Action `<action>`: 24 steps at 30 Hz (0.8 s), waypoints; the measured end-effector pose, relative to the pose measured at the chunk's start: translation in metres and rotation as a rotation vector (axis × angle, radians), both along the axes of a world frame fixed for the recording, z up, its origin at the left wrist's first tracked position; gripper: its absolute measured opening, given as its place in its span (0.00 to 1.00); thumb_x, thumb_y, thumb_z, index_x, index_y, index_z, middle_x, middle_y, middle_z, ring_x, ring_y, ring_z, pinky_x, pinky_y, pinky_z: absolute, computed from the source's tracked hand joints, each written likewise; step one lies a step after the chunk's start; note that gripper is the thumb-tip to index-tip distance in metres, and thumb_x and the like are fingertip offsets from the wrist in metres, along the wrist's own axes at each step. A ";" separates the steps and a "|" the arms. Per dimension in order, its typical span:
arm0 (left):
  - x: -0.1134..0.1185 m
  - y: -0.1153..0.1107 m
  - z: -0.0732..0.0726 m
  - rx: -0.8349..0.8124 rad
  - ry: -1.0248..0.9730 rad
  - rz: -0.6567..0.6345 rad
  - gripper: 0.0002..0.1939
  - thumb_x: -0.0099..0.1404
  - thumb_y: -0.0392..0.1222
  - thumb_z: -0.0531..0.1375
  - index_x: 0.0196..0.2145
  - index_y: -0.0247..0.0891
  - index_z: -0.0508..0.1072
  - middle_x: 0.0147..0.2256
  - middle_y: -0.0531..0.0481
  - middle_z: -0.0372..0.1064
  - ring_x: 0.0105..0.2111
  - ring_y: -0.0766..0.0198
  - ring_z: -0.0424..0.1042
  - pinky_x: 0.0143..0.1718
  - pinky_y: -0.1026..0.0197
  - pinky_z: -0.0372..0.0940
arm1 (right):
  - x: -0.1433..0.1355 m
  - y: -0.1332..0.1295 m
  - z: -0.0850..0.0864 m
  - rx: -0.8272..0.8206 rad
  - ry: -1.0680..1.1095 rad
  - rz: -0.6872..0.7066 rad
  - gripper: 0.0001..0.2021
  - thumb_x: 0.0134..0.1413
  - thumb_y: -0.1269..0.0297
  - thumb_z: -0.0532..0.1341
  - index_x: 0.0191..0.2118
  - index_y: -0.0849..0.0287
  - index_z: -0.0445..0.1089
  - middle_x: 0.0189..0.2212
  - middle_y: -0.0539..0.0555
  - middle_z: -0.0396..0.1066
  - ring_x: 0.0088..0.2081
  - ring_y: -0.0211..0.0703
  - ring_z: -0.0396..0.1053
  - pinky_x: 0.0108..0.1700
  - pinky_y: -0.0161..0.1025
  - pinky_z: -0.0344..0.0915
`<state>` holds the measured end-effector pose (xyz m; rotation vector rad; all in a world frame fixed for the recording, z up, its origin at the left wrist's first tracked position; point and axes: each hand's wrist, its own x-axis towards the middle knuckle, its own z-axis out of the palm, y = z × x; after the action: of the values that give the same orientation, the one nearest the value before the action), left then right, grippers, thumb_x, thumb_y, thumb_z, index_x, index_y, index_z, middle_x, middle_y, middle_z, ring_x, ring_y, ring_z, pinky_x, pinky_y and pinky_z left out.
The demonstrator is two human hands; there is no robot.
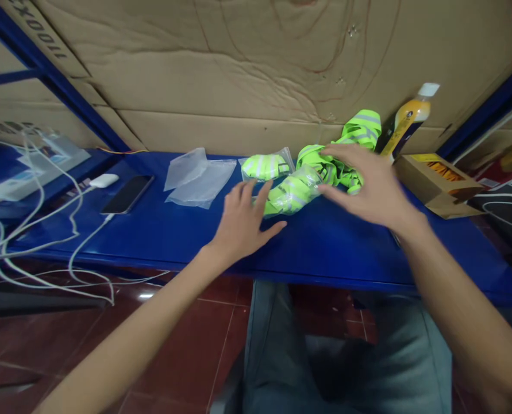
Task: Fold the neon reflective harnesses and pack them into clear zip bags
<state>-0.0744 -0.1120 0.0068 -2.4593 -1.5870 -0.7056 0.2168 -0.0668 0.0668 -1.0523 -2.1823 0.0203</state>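
"On the blue table [346, 247], where's the nearer bagged green bundle [293, 194]?"

"Between left hand [243, 221] and right hand [370, 181], both sets of fingers spread; open surface toward front edge [333, 280]. Bottle [405, 123], carton [430, 185] limit rightward room."

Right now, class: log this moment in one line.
left hand: open, near bagged green bundle; right hand: open, near loose green straps

The left forearm [152, 328] and right forearm [458, 299] are bare and slant forward, converging toward the hands. The left hand [241, 224] shows its back, fingers spread, thumb jutting toward the right hand [374, 184], which curves inward, its thumb parted from its fingers.
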 end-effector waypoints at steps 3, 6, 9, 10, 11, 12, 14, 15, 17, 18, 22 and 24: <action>0.027 0.039 -0.007 -0.017 0.068 0.054 0.50 0.69 0.70 0.61 0.72 0.28 0.59 0.64 0.23 0.66 0.67 0.27 0.59 0.65 0.32 0.58 | -0.018 0.037 -0.031 -0.136 -0.130 -0.045 0.40 0.59 0.48 0.72 0.71 0.60 0.64 0.68 0.70 0.65 0.69 0.73 0.62 0.68 0.67 0.63; 0.046 0.058 -0.004 -0.037 0.109 0.139 0.42 0.70 0.70 0.58 0.62 0.26 0.70 0.50 0.24 0.76 0.60 0.26 0.67 0.62 0.33 0.61 | -0.020 0.063 -0.048 -0.244 -0.133 -0.084 0.33 0.58 0.45 0.72 0.60 0.63 0.72 0.52 0.68 0.75 0.54 0.66 0.73 0.56 0.58 0.70; 0.053 0.070 0.009 -0.192 0.097 0.142 0.39 0.64 0.66 0.65 0.56 0.26 0.72 0.44 0.26 0.78 0.49 0.29 0.77 0.51 0.39 0.70 | -0.019 0.070 -0.047 -0.216 -0.021 -0.006 0.21 0.54 0.50 0.75 0.45 0.60 0.76 0.39 0.59 0.75 0.42 0.53 0.72 0.47 0.47 0.68; 0.054 0.075 0.013 -0.245 0.066 0.135 0.42 0.61 0.67 0.67 0.57 0.27 0.71 0.44 0.27 0.78 0.47 0.30 0.78 0.48 0.40 0.71 | -0.020 0.069 -0.045 -0.202 0.044 0.030 0.19 0.54 0.52 0.75 0.42 0.60 0.76 0.38 0.57 0.75 0.41 0.51 0.71 0.45 0.45 0.66; 0.055 0.081 0.017 -0.282 0.029 0.116 0.45 0.58 0.69 0.69 0.58 0.28 0.69 0.44 0.28 0.78 0.46 0.30 0.79 0.46 0.42 0.72 | -0.022 0.068 -0.043 -0.193 0.110 0.069 0.16 0.55 0.54 0.74 0.41 0.60 0.76 0.39 0.56 0.75 0.40 0.49 0.70 0.44 0.44 0.65; 0.057 0.087 0.020 -0.297 -0.011 0.089 0.47 0.56 0.70 0.70 0.58 0.29 0.69 0.45 0.29 0.79 0.46 0.31 0.79 0.45 0.43 0.72 | -0.023 0.067 -0.040 -0.184 0.174 0.111 0.14 0.56 0.56 0.73 0.41 0.59 0.75 0.39 0.55 0.75 0.40 0.48 0.70 0.44 0.43 0.64; 0.061 0.097 0.022 -0.286 -0.094 0.028 0.44 0.55 0.68 0.70 0.56 0.31 0.70 0.46 0.32 0.78 0.48 0.33 0.79 0.47 0.44 0.73 | -0.026 0.065 -0.035 -0.182 0.248 0.180 0.11 0.59 0.57 0.70 0.39 0.59 0.74 0.38 0.53 0.73 0.38 0.45 0.68 0.43 0.41 0.62; 0.063 0.100 0.022 -0.275 -0.137 0.009 0.41 0.56 0.66 0.70 0.54 0.32 0.70 0.46 0.32 0.78 0.49 0.35 0.79 0.48 0.45 0.73 | -0.026 0.065 -0.031 -0.189 0.244 0.206 0.11 0.60 0.57 0.69 0.36 0.58 0.72 0.34 0.51 0.71 0.36 0.43 0.66 0.41 0.41 0.60; 0.070 0.100 0.020 -0.257 -0.232 0.018 0.34 0.58 0.61 0.70 0.52 0.34 0.72 0.47 0.34 0.78 0.48 0.38 0.80 0.49 0.46 0.73 | -0.027 0.066 -0.024 -0.212 0.186 0.248 0.14 0.64 0.57 0.65 0.31 0.58 0.66 0.28 0.48 0.63 0.32 0.39 0.60 0.37 0.39 0.55; 0.072 0.098 0.019 -0.251 -0.280 0.035 0.31 0.59 0.58 0.70 0.52 0.34 0.72 0.46 0.35 0.78 0.48 0.39 0.80 0.49 0.46 0.73 | -0.028 0.067 -0.020 -0.221 0.147 0.265 0.16 0.66 0.57 0.63 0.29 0.57 0.63 0.26 0.47 0.59 0.31 0.38 0.57 0.36 0.39 0.53; 0.074 0.094 0.017 -0.227 -0.434 0.046 0.30 0.56 0.52 0.72 0.51 0.35 0.73 0.44 0.37 0.79 0.48 0.39 0.80 0.48 0.48 0.73 | -0.041 0.066 -0.008 -0.216 0.071 0.294 0.20 0.69 0.58 0.58 0.25 0.57 0.56 0.24 0.46 0.54 0.29 0.37 0.53 0.36 0.40 0.50; 0.072 0.096 0.016 -0.208 -0.464 -0.001 0.30 0.55 0.50 0.72 0.51 0.36 0.73 0.46 0.39 0.79 0.49 0.41 0.80 0.49 0.49 0.73 | -0.053 0.064 -0.005 -0.227 0.047 0.263 0.20 0.68 0.60 0.57 0.24 0.57 0.54 0.22 0.46 0.51 0.28 0.36 0.51 0.36 0.40 0.48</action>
<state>-0.0026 -0.0161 0.0225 -2.5680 -1.8951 -1.2442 0.1642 -0.0033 0.0617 -0.8665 -2.2990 0.4164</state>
